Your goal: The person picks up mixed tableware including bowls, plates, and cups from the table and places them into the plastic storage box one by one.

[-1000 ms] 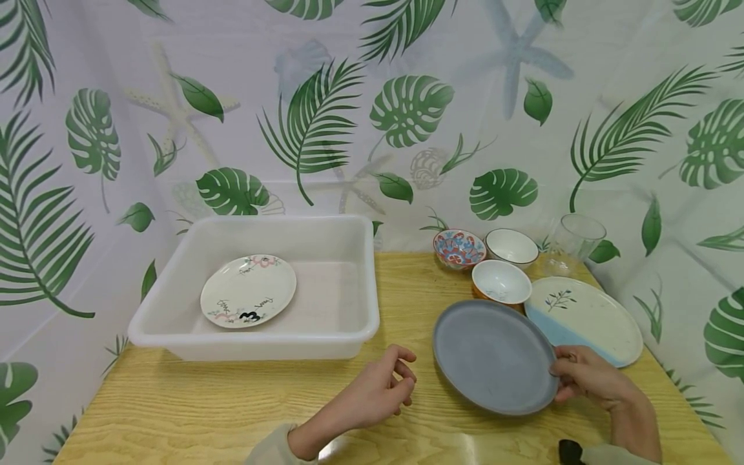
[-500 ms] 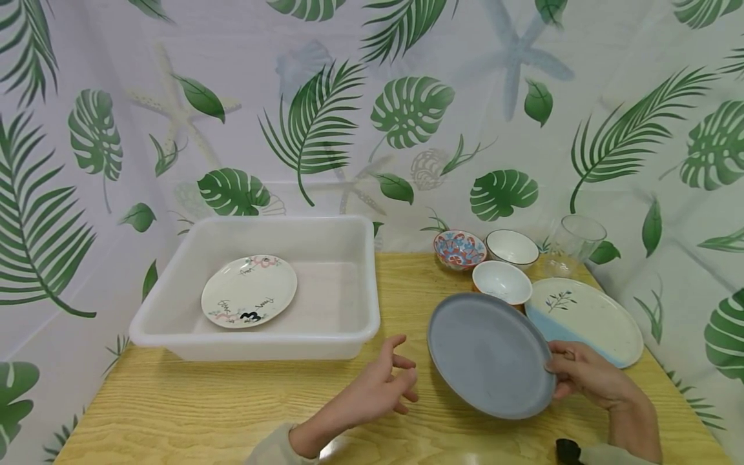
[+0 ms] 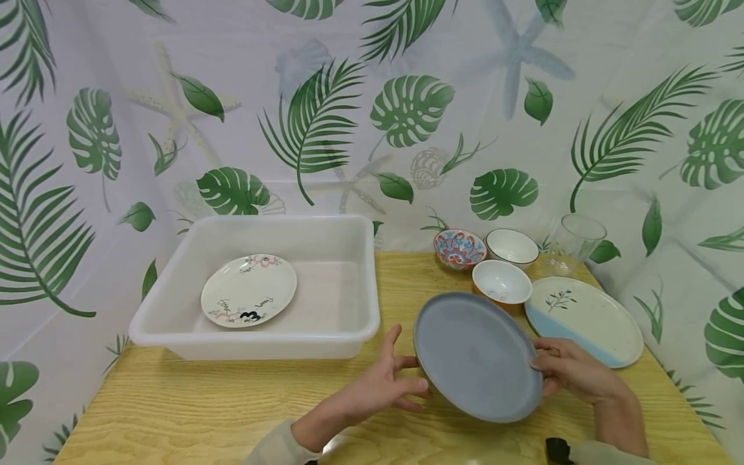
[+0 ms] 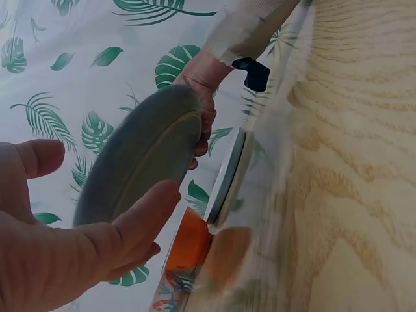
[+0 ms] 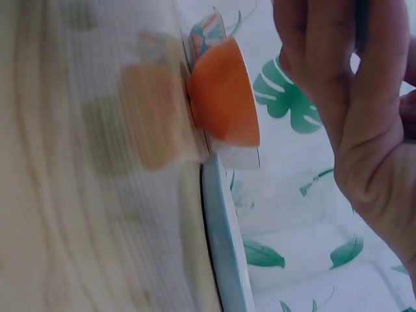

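Since 1 s ago grey plate (image 3: 476, 355) shifted left & tilted up off counter (image 3: 232, 400); left hand (image 3: 386, 381) came across, fingers spread, touching its left rim. Right hand (image 3: 572, 371) grips right rim. One floral plate (image 3: 248, 290) already in white tub (image 3: 349, 336); three bowls, glass, blue-white plate (image 3: 584, 316) wait. Leaf-print curtain behind.

Staged recording set, leaf-print curtain backdrop (image 3: 372, 116), wooden counter (image 3: 192, 407), crockery beside a white plastic tub (image 3: 349, 323)
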